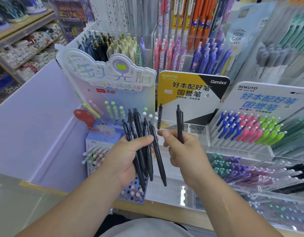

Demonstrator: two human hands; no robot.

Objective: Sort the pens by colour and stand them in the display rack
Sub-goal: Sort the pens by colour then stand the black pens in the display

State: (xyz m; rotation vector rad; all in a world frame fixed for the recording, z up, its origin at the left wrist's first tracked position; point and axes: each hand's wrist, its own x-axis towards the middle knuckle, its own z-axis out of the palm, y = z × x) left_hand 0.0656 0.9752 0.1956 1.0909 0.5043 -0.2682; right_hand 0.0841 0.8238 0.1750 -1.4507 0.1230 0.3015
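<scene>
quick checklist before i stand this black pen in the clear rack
1. Right hand grips the single black pen, clip end up: ok.
2. Left hand holds the bundle of black pens: ok.
3. Bundle even: not ok, the rightmost pen sticks out lower than the others.
4. Clear rack shows free holes: ok.
5. Colour match: the standing pen already in that rack is black: ok.
6. Tip of the single pen: cannot tell, the fingers hide it.
</scene>
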